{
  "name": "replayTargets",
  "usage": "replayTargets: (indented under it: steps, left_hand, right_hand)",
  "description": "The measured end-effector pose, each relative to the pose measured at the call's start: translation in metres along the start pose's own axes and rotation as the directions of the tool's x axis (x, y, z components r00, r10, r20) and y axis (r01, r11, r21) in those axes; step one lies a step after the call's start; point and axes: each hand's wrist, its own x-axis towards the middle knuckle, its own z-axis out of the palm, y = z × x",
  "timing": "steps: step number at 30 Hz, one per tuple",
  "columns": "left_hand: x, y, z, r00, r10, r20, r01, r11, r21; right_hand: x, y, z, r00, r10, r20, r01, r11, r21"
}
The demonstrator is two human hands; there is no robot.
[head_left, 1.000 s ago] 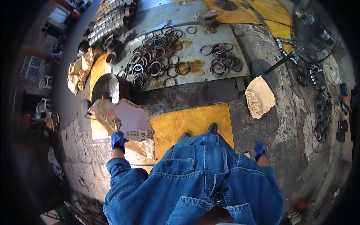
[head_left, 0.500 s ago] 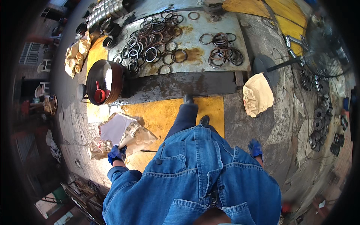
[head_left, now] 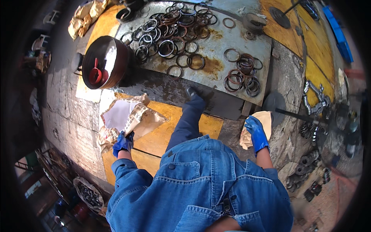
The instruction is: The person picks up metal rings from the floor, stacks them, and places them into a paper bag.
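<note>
Blue-gloved left hand [head_left: 123, 142] grips a paper bag [head_left: 141, 121]; the right hand [head_left: 256, 129], loosely spread, overlaps a second bag [head_left: 265, 117], contact unclear.

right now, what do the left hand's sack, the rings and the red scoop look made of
Sack: likely matte brown paper, by its sharp creases. Rings: probably metal, dark with bright glints. Red scoop: perhaps smooth plastic, by its even colour.
</note>
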Motion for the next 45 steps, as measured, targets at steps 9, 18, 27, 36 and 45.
replayTargets:
  steps: [9, 18, 27, 36, 45]
  left_hand:
    - [0.066, -0.03, 0.077, 0.989, -0.147, -0.017, 0.146, 0.988, -0.058]
    - [0.083, -0.03, 0.142, 0.925, -0.38, 0.018, 0.379, 0.925, 0.029]
    - [-0.002, -0.043, 0.26, 0.819, -0.387, 0.425, 0.358, 0.922, 0.15]
    - [-0.097, -0.036, 0.374, 0.7, 0.034, 0.714, 0.01, 0.998, -0.058]
    - [-0.132, 0.009, 0.427, 0.952, 0.038, 0.303, -0.045, 0.999, 0.018]
  right_hand:
    - [0.094, -0.083, 0.016, 0.952, 0.302, -0.045, -0.305, 0.937, -0.171]
    - [0.131, -0.163, 0.071, 0.95, 0.309, -0.055, -0.298, 0.833, -0.466]
    - [0.168, -0.22, 0.271, 0.706, 0.151, 0.692, -0.068, 0.987, -0.146]
    - [0.14, -0.168, 0.419, 0.32, 0.43, 0.845, -0.804, 0.594, 0.002]
    - [0.147, -0.327, 0.346, 0.385, 0.556, 0.736, -0.622, 0.746, -0.238]
